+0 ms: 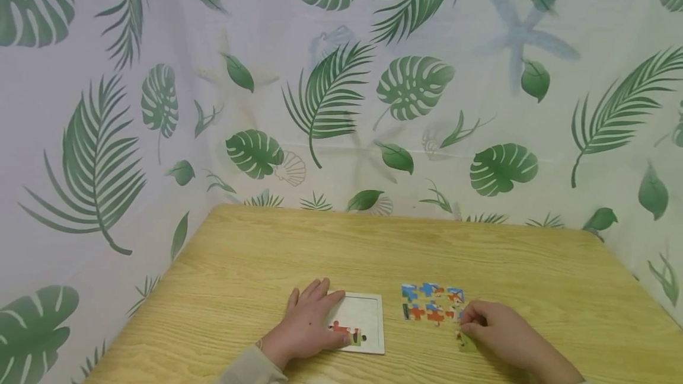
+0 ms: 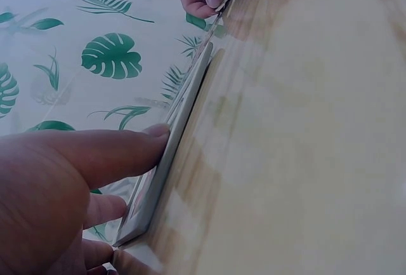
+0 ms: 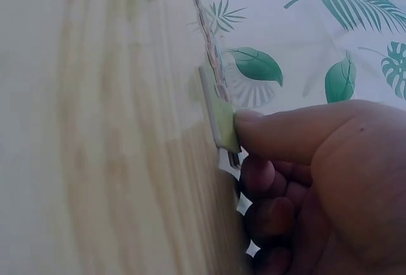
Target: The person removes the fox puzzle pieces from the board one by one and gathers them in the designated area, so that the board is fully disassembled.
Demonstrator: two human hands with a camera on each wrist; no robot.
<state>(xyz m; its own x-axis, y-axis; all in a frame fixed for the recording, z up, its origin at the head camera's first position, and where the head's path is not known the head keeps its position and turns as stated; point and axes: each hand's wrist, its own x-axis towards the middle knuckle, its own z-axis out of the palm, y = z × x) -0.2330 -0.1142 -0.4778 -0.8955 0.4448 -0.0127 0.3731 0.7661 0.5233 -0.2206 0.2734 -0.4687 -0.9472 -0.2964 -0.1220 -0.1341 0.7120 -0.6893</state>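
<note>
A white puzzle tray [image 1: 368, 312] lies on the table, with a few joined jigsaw pieces [image 1: 340, 329] along its lower edge. My left hand [image 1: 308, 326] rests over the tray's left side, fingers spread, its thumb [image 2: 136, 151] lying on the rim in the left wrist view. Over on the right, my right hand [image 1: 504, 330] pinches a greenish puzzle piece [image 3: 219, 113] between thumb and fingers, and the piece stands tilted near the tabletop. Just beyond that hand are several loose puzzle pieces [image 1: 434, 315] in blue, orange and red, set out in two rows.
The wooden table [image 1: 299, 242] stretches away to a white cloth backdrop [image 1: 341, 194] printed with green leaves. The same cloth hangs along the left side. A gap of bare tabletop separates the tray from the loose pieces.
</note>
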